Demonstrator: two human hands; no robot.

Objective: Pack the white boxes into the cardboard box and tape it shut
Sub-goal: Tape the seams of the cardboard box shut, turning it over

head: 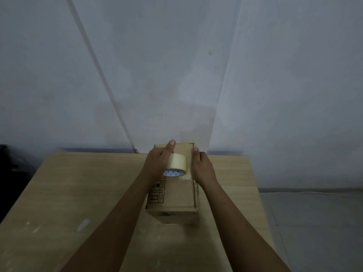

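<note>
1. Head view: a closed cardboard box (173,195) sits just below the middle of the frame on a light wooden table (68,193), its long side running away from the camera toward the grey wall (176,65).
2. Black handling symbols are printed on the box's top flap, toward its left edge.
3. The left hand (157,163) holds a roll of tan tape (176,165) above the far half of the box top; its thumb stretches forward over the far edge while the other fingers, hidden behind the roll, appear to wrap around it.
4. The roll's white and blue core faces the camera.
5. The right hand (202,167) rests against the right side of the box just beside the roll, fingers curled over the top edge, gripping the box.
6. Both forearms come in from the bottom of the frame.
7. No white boxes show.
8. A grey floor (314,222) fills the lower right of the frame.
</note>
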